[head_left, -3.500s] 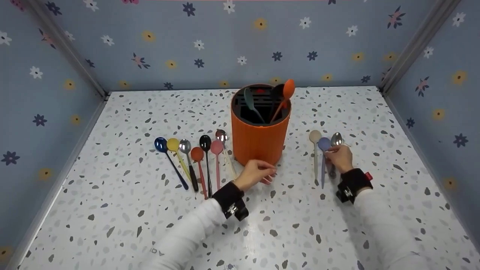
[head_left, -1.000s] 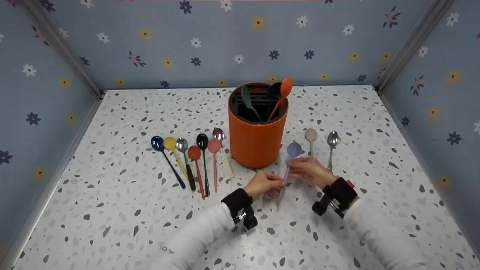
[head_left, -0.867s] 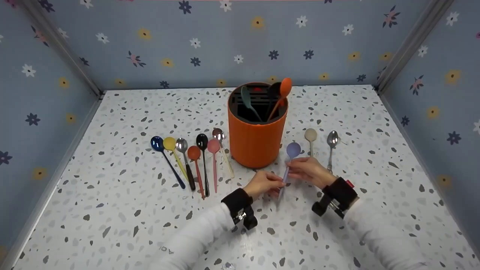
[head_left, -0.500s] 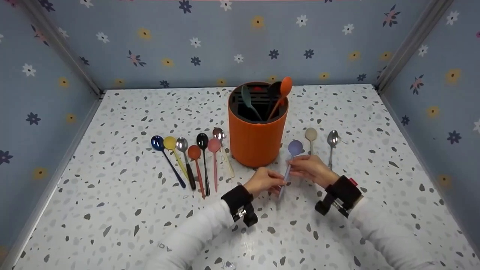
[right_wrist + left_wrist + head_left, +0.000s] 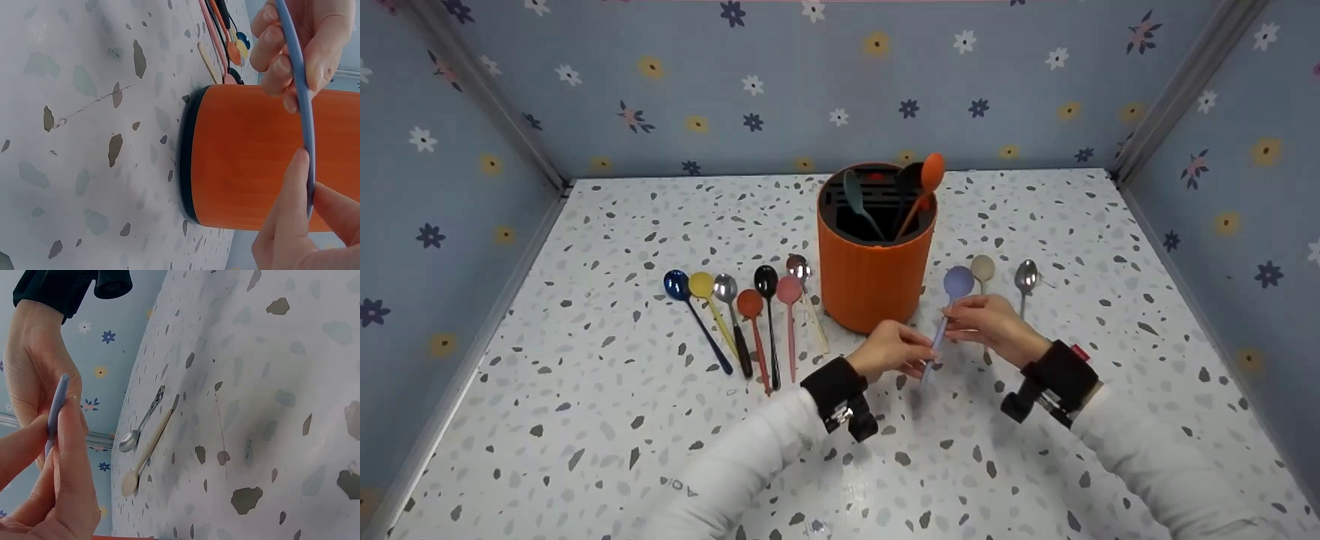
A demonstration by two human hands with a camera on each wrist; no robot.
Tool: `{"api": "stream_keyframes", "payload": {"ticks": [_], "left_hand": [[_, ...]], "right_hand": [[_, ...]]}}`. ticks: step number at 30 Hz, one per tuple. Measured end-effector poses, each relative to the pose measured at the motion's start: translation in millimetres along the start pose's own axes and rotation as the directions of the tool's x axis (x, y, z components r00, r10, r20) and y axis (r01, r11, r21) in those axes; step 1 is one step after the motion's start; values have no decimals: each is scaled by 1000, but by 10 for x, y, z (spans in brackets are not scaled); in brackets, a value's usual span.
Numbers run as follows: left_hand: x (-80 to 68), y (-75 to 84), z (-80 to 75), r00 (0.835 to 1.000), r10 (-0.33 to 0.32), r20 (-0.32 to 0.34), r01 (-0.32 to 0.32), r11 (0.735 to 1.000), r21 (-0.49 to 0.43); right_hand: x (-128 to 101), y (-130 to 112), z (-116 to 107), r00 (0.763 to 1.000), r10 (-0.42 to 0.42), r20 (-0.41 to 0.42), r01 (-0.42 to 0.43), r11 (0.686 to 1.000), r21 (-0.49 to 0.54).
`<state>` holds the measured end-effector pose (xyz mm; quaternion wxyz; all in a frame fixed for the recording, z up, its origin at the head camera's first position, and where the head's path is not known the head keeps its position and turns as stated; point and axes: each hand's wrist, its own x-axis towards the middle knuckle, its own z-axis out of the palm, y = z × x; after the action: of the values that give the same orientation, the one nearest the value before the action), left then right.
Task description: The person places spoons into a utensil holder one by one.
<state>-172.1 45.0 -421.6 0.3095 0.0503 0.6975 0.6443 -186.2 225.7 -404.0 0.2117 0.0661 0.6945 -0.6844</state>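
Observation:
A lavender spoon (image 5: 958,283) is held tilted above the speckled table, bowl pointing away from me. My left hand (image 5: 889,350) pinches the lower part of its handle between thumb and fingers. Higher up, just below the bowl, my right hand (image 5: 994,328) pinches the same handle. In the right wrist view the thin handle (image 5: 304,107) runs between both hands, in front of the orange utensil holder (image 5: 874,292). A beige spoon (image 5: 982,268) lies behind the right hand, partly covered by it, with a silver spoon (image 5: 1026,277) to its right.
The holder has a teal spoon (image 5: 853,191), a black spoon (image 5: 910,178) and an orange spoon (image 5: 933,174) standing in it. Left of it lies a row of several spoons, from a blue one (image 5: 676,285) to a pink one (image 5: 789,290). Flowered walls enclose the table.
The right hand has brought the lavender spoon from the right side toward the holder, and the left hand has taken hold too. Over the last half second both hands raised it slightly.

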Motion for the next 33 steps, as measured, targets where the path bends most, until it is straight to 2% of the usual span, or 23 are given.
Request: {"api": "stream_keyframes", "payload": {"ticks": [5,12,26,33], "left_hand": [[-23,74,1,1000,-12,-2,12,1000,28],[-78,182,-12,999,43,10,-43,998,49],[-168,398,-54,992,122,23,-123,991,46],[-211,557,-76,987,157,15,-158,986,53]], "right_hand": [[-34,-74,6,1000,-8,-3,8,1000,12],[-58,-191,18,1000,-9,-23,9,1000,-4],[-136,-407,34,999,-53,-10,53,998,-26],[-175,-577,57,998,-68,-20,66,996,-54]]}}
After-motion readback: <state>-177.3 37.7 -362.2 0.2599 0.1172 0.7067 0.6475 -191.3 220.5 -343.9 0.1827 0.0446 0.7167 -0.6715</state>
